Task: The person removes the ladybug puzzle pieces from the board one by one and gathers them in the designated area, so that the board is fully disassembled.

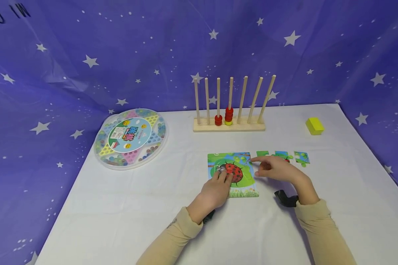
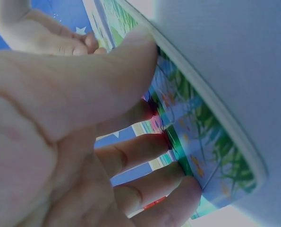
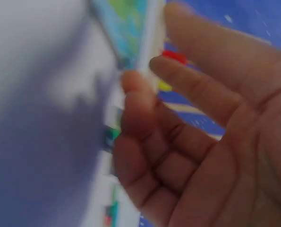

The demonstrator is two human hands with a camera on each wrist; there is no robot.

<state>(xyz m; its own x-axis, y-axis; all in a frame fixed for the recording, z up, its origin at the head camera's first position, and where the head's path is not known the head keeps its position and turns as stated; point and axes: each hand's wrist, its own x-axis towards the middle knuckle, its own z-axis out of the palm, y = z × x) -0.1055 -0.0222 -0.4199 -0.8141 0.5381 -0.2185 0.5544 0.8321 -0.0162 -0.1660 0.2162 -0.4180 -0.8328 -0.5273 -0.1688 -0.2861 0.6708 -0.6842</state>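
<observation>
A ladybug jigsaw puzzle (image 1: 247, 180) lies flat on the white table, with a green background and a grassy lower border. My left hand (image 1: 216, 191) rests on its lower left part, fingertips on the ladybug. In the left wrist view those fingers are extended over the picture and the thumb (image 2: 131, 61) lies near the edge. At the puzzle's upper right corner is my right hand (image 1: 275, 168), index finger stretched out to the edge. Its other fingers (image 3: 145, 142) are curled loosely with nothing between them. Loose puzzle pieces (image 1: 302, 157) lie just beyond, partly hidden by this hand.
Behind the puzzle stands a wooden peg rack (image 1: 229, 127) with red and yellow rings on two pegs. A round Chinese checkers box (image 1: 129, 138) with marbles lies at the left. A yellow block (image 1: 315, 126) sits back right. A purple star-patterned cloth (image 1: 172, 55) hangs behind.
</observation>
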